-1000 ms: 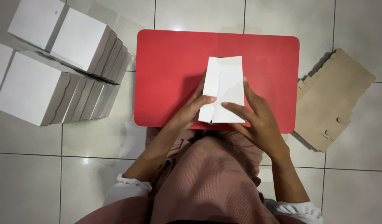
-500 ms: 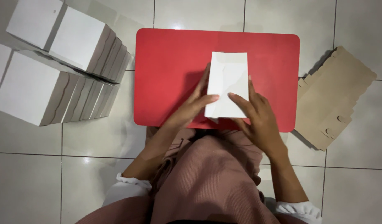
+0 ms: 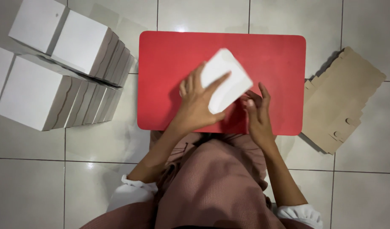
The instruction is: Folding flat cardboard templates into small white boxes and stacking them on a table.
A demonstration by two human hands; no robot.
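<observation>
Head view is showing a white card point(image 3: 223, 85) lying over the middle of the red table point(image 3: 284, 55), blurred, so its edges are hard to read. Its long axis is running diagonally, from the near left up toward the far right. The left hand point(image 3: 195, 104) is lying on the card's left side, fingers spread and one finger stretching across its face, pressing or gripping it; it is the nearer hand. The right hand point(image 3: 256, 112) is sitting just right of the card's near corner, fingers loosely curled and touching or almost touching its edge; I cannot tell which. White boxes point(image 3: 59, 72) are stacked at left, brown flats point(image 3: 343, 99) at right.
</observation>
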